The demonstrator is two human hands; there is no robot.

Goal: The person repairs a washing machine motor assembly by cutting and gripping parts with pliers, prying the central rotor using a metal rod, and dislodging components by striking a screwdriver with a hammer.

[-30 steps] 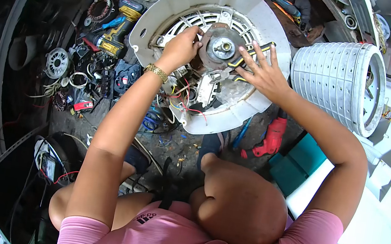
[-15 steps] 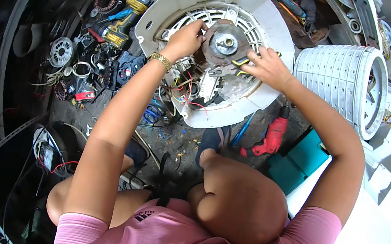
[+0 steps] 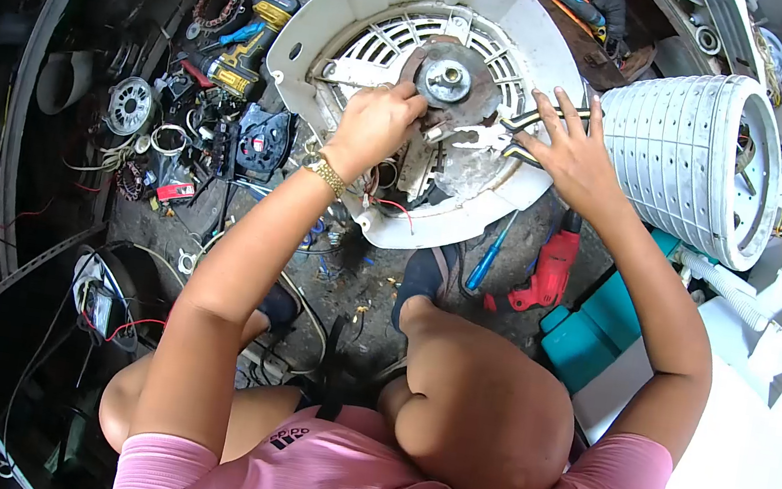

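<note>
Closest to you is your pink short-sleeved shirt (image 3: 317,471), with your bent bare knee (image 3: 487,411) in front of it. Past the knee, on the dark, littered floor, lie a hinged-looking teal plastic box (image 3: 583,349), a red power drill (image 3: 547,271) and a slim screwdriver with a blue handle (image 3: 484,267), the last two just beside each other.

Ahead of these sits the wide, round, off-white plastic housing (image 3: 543,40), open towards you, with a short red wire (image 3: 399,207) near its close edge. Your left hand (image 3: 380,130), a gold-coloured bracelet (image 3: 327,174) at its wrist, reaches inside with fingers curled together by the rusty brown plate (image 3: 481,91) at the middle; you cannot tell from here whether they pinch anything. Your right hand (image 3: 569,155) has its fingers spread wide over the parted black-and-yellow handles of steel pliers (image 3: 480,138), which it has hold of, the head pointing inward below the plate. On that plate stands a round silver metal hub (image 3: 434,86).

Right of the housing, a white perforated drum (image 3: 662,154) lies on its side; to the left, farther off, is a yellow-and-black cordless drill (image 3: 238,70).
</note>
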